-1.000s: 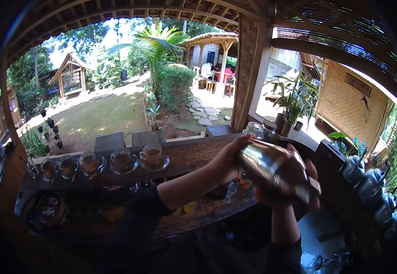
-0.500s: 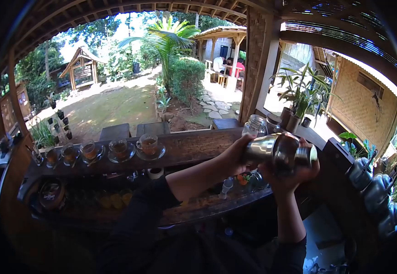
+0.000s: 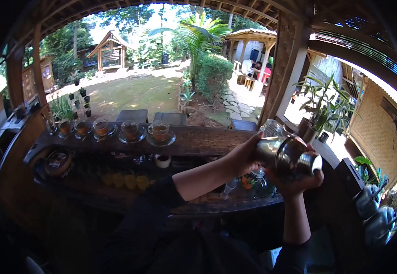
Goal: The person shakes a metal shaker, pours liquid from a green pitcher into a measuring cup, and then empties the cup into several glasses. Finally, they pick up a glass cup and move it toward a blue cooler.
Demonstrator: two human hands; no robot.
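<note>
A shiny metal cocktail shaker (image 3: 281, 151) lies nearly sideways between my hands, its narrower capped end toward the right. My left hand (image 3: 247, 154) is wrapped around its wide left end. From below and the right, my right hand (image 3: 299, 182) grips the top end, with fingers curled by the cap. Just behind the shaker is a clear glass jar (image 3: 271, 127) on the bar. Below my left forearm, a small clear glass (image 3: 228, 188) stands on the lower shelf.
A row of glass cups with saucers, including one cup (image 3: 160, 131), lines the raised wooden counter (image 3: 203, 140). Several glasses with yellow contents (image 3: 130, 181) and a round container (image 3: 57, 162) sit lower down. Kettles (image 3: 376, 221) are at the right. People (image 3: 253, 68) sit far off.
The view has turned a little left, so the scene sits further right. Both hands still hold the shaker, which is tilted slightly more down toward its right end.
</note>
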